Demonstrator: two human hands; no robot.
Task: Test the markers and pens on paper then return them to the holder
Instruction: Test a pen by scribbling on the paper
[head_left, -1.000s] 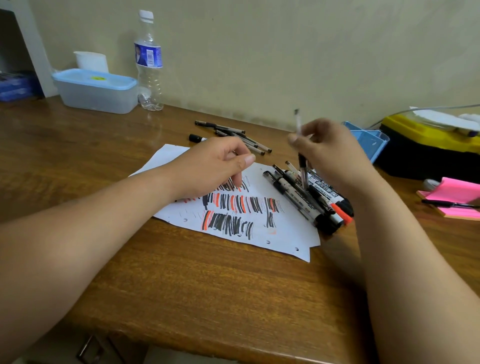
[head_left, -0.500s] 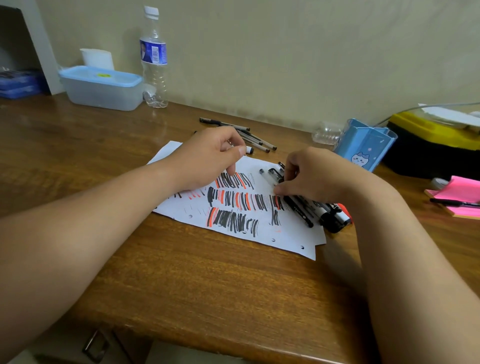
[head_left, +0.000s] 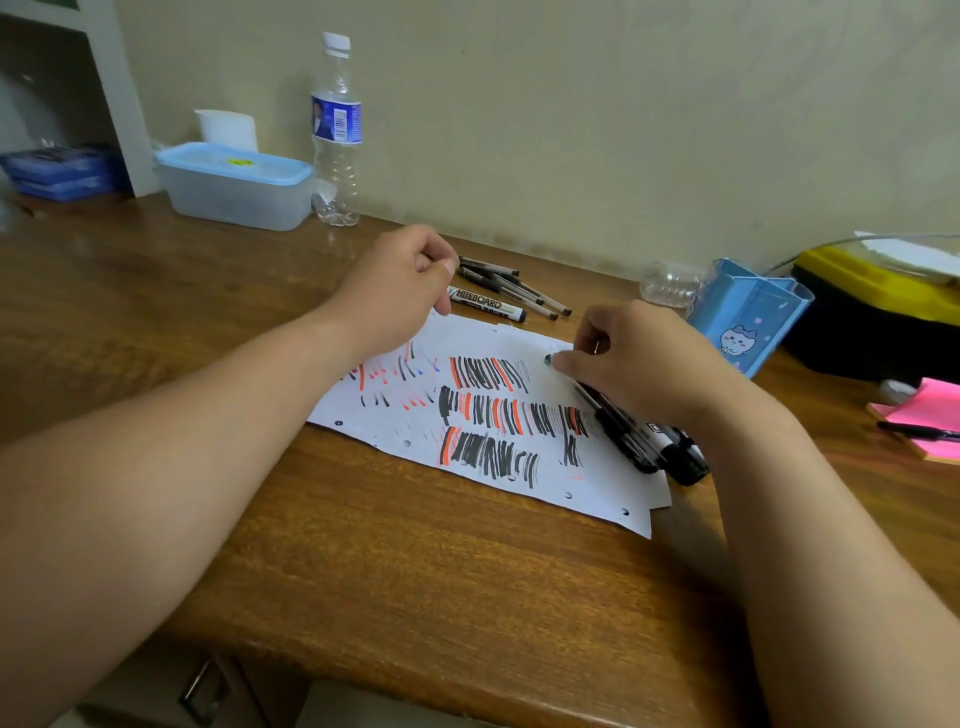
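Note:
A white paper sheet (head_left: 597, 483) covered in black and orange test strokes lies on the wooden desk. My right hand (head_left: 639, 364) pinches the end of a black pen (head_left: 618, 431) lying on the sheet's right side, beside a pile of black markers (head_left: 680, 457). My left hand (head_left: 400, 291) hovers with curled fingers at the sheet's far edge and covers the end of a whiteboard marker (head_left: 491, 305). Whether it grips the marker is hidden. Several loose pens (head_left: 519, 288) lie just behind the marker. The blue holder (head_left: 748, 317) stands to the right, behind my right hand.
A water bottle (head_left: 336, 135) and a lidded plastic container (head_left: 234, 187) stand at the back left by the wall. A crushed clear bottle (head_left: 670, 286) lies beside the holder. Far right: a yellow-and-black box (head_left: 872, 306) and pink sticky notes (head_left: 930, 415) with a pen on them.
My right hand lowered the raised pen onto the pile and now holds its end on the paper. My left hand left the sheet and moved back toward the whiteboard marker and loose pens.

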